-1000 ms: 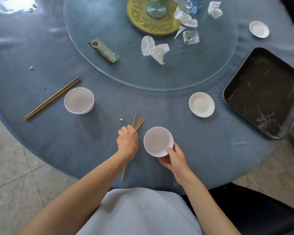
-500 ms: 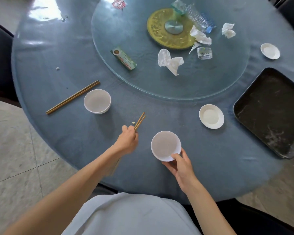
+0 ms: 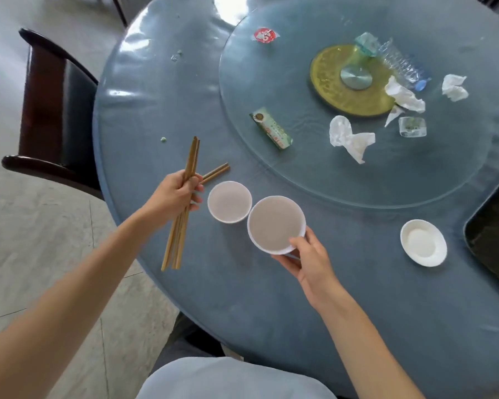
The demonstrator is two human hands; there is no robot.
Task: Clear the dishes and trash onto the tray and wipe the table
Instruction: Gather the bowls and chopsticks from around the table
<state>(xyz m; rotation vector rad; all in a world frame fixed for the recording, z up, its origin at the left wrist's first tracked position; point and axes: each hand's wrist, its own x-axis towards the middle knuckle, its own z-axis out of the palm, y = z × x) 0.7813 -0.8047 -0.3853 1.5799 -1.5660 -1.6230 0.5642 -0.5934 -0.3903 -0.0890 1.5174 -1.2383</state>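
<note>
Bowl (white, round, empty) gripped at rim by right hand.

A white bowl was held tilted above the blue table by the right hand, thumb over its rim at five o'clock. Just beside it, at ten o'clock, a second white bowl sat upright. The left hand gripped a bundle of brown chopsticks; another pair lay behind it. At three o'clock lay a small white saucer, with the dark tray at the edge. Crumpled tissues lay on the glass turntable.
</note>
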